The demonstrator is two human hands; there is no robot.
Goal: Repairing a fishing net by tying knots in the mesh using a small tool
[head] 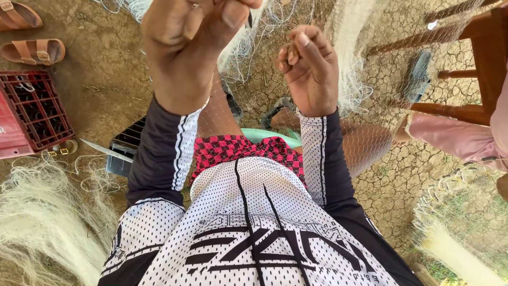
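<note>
— Pinching the pale fishing net (346,63), was it? Which hand had it?

— Both, as far as could be seen. The right hand (309,71) sat at about one o'clock from the middle of the view, fingers curled tight with the thumb pressed on them, nipping fine strands of the mesh. The left hand (185,45) was raised at eleven o'clock, clenched likewise on the netting; what lay inside that fist could not be made out.

— And where did the net run?

— It hung from the hands at twelve o'clock, draped down over the person's bare knees and spread toward three o'clock across the cracked dry ground (391,185). More of it lay bunched at eight o'clock (42,222) and at four o'clock (455,233).

— What sat around the person?

— A grey crate (123,148) just beside the left thigh at nine o'clock, with a knife (106,151) resting across its edge. Farther out at nine to ten o'clock stood a red bottle crate (34,111). Two brown sandals (32,37) lay at ten o'clock, well apart from the hands.

— Anyone else?

— At three o'clock another person's pink sleeve (455,137) showed, near a wooden chair (476,58).
</note>
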